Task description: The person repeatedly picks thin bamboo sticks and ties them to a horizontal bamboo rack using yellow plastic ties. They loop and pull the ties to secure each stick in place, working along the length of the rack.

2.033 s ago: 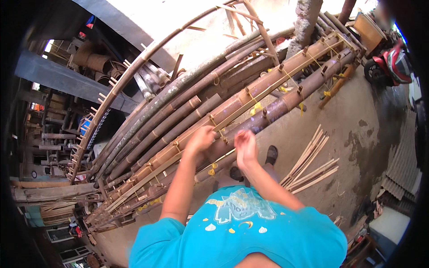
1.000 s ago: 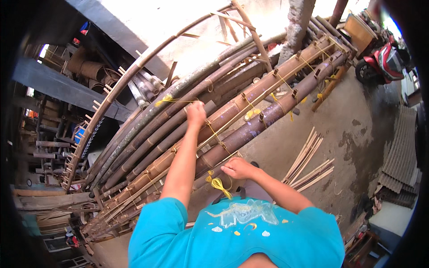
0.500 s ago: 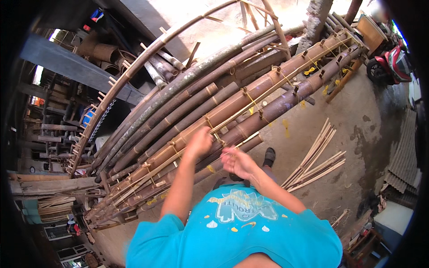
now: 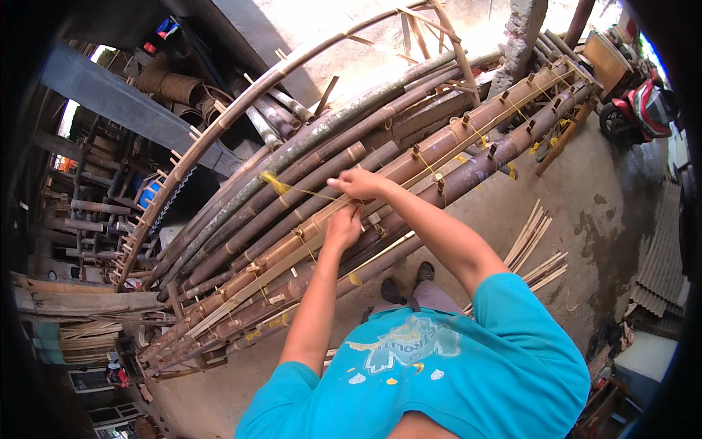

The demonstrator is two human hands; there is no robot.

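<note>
Both my hands meet over the far one of two long, thick bamboo poles, the brown pole [image 4: 435, 144]. My left hand [image 4: 342, 228] is closed with its fingertips pinched together at the pole's near side, where a thin yellow string [image 4: 311, 193] ends. Just beyond it, my right hand [image 4: 360, 184] is closed round the same string, thumb pointing left. A frayed yellow tuft [image 4: 275, 183] at the string's far end hangs over the poles behind. The darker bamboo pole [image 4: 468, 173] runs alongside on the near side. Short pegs stick up from both poles, with string tied between them.
More bamboo poles [image 4: 322, 172] lie behind, under a curved bamboo rail [image 4: 219, 121] with pegs. Split bamboo strips [image 4: 532, 238] rest on the concrete floor at right. A rough pillar [image 4: 521, 44] and a red motorbike [image 4: 647, 113] stand at the far right.
My right hand has moved up and left across the far pole, past my left hand. The yellow string with its tuft now stretches out to the left. My left hand has shifted slightly right.
</note>
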